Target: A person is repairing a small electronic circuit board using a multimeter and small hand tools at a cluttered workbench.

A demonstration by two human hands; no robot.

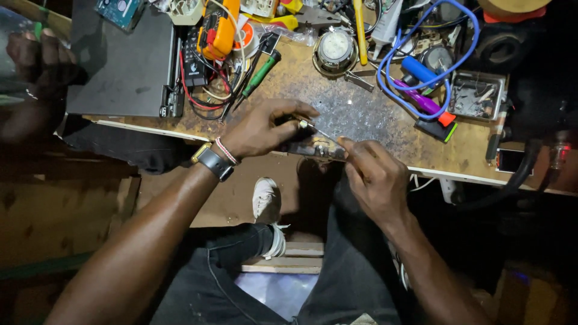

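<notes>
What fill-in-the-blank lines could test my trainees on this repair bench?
1. The left hand holds a thin ____ by its handle.
2. The looped cable on the bench is ____.
3. The watch sits on the ____ wrist.
4. The screwdriver lying on the bench has a ____ handle.

Missing words: screwdriver; blue; left; green

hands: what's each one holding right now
Left hand: closed on a small tool.
Right hand: pinching the dark part at the bench edge.

Left hand (265,129) grips a screwdriver (307,125) — right hand (376,174) steadies a circuit board (313,148).
</notes>
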